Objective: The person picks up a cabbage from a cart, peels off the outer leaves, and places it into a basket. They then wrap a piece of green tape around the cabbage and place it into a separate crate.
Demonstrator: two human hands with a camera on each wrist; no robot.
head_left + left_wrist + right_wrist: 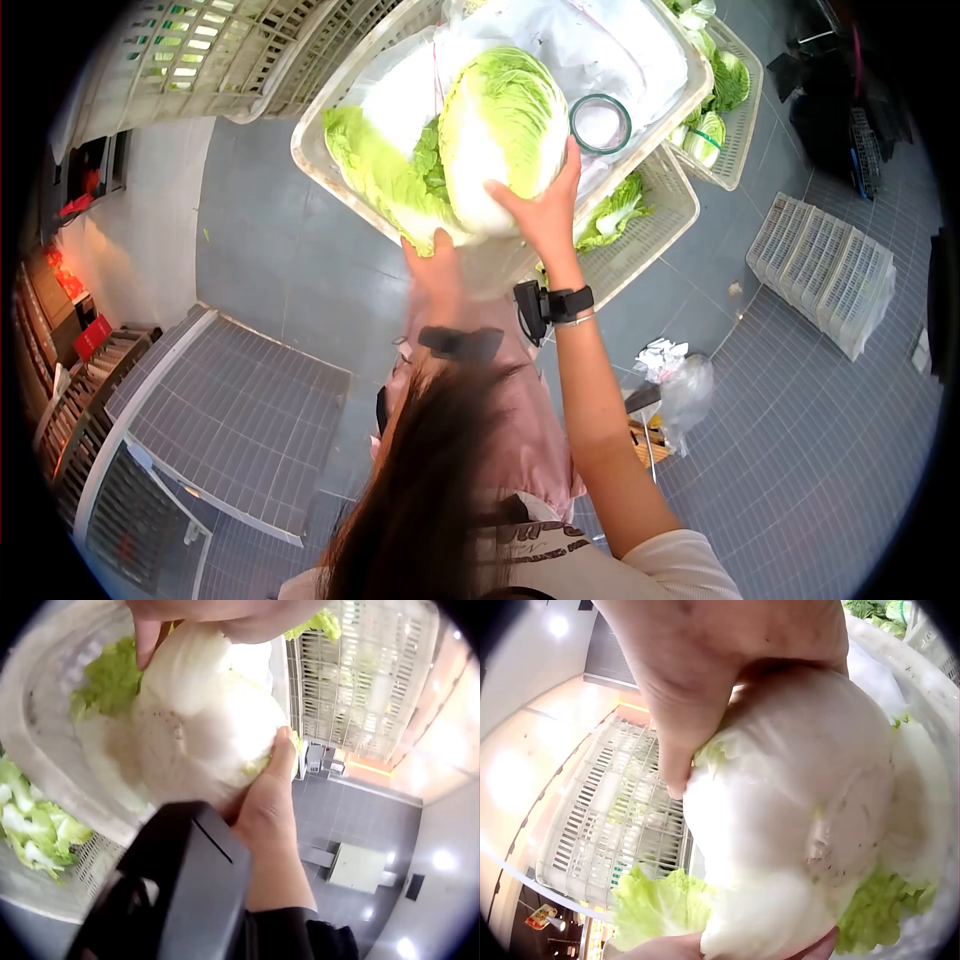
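Note:
A large napa cabbage (505,130) is held over a crate, its pale base facing both wrist cameras. My right hand (545,215) grips its right side, thumb and fingers spread around it; the left wrist view shows this right hand (266,814) too. My left hand (435,280), blurred, grips the stalk end of a loosened outer leaf (380,170) at the lower left of the head. In the right wrist view the leaf's green part (660,904) sticks out beside the white base (847,825), with left-hand fingers (667,949) below it.
The crate (335,185) is lined with clear plastic and holds a roll of green-edged tape (600,124). Another crate (670,225) with leaves stands below right, a third (740,130) with cabbages beyond it. A tall crate (215,60) stands at left, stacked baskets (820,265) at right.

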